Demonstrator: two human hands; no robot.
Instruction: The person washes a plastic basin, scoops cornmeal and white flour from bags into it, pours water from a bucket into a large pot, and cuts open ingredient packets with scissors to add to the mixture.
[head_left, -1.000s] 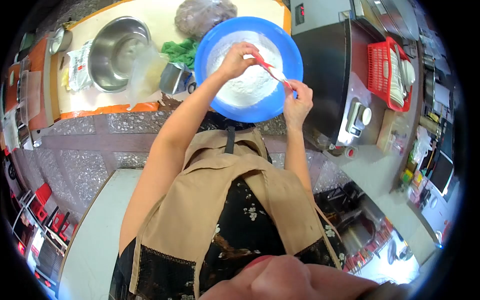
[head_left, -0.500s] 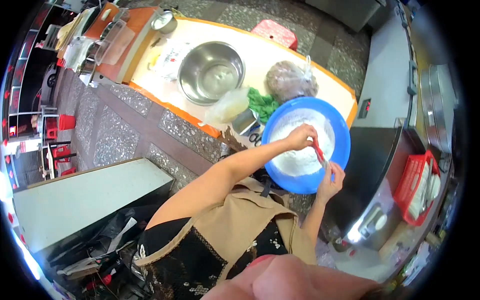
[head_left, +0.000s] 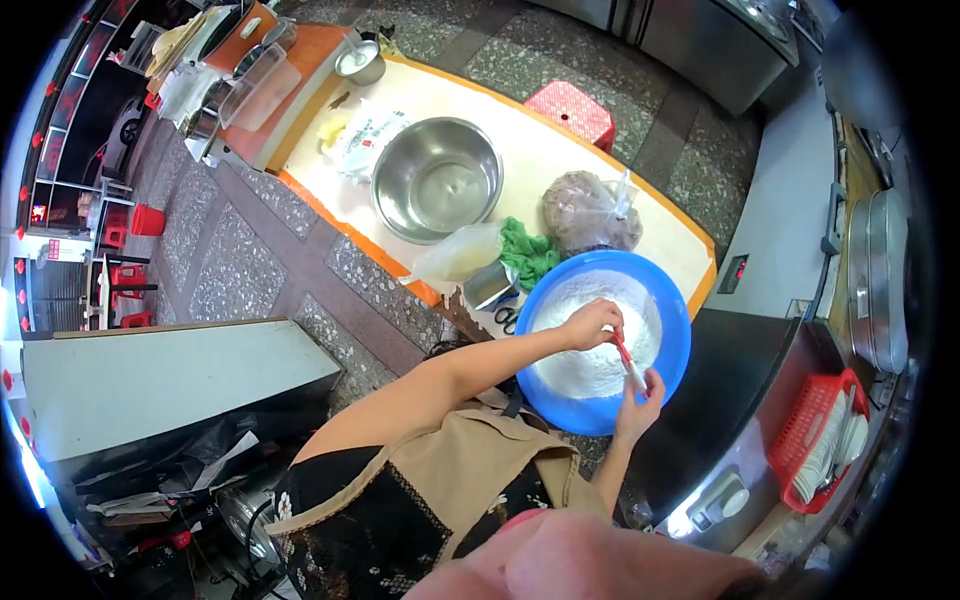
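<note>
A blue basin [head_left: 680, 335] full of white powder [head_left: 580, 375] stands at the table's near right end. Over the powder, my left hand [head_left: 593, 325] pinches the red end of a narrow red-and-white thing [head_left: 622, 352]. At its pale lower end are the closed fingers of my right hand [head_left: 642, 402], near the basin's rim. What kind of thing it is cannot be made out. Beside the basin lie a green cloth or net bag [head_left: 527, 250], a tied clear plastic bag with brownish contents [head_left: 590, 212], a metal container [head_left: 490, 286] and black-handled scissors [head_left: 507, 319].
A large steel bowl [head_left: 437, 180] sits mid-table near a white printed bag [head_left: 368, 140] and a small metal pot [head_left: 360, 63]. Behind the table is a red stool [head_left: 570, 112]. To the right, a red basket [head_left: 815, 440] holds pale items on a counter.
My view has tilted, so the table and basin appear lower. Both hands stay over the basin on the red-and-white thing, which keeps a similar slant.
</note>
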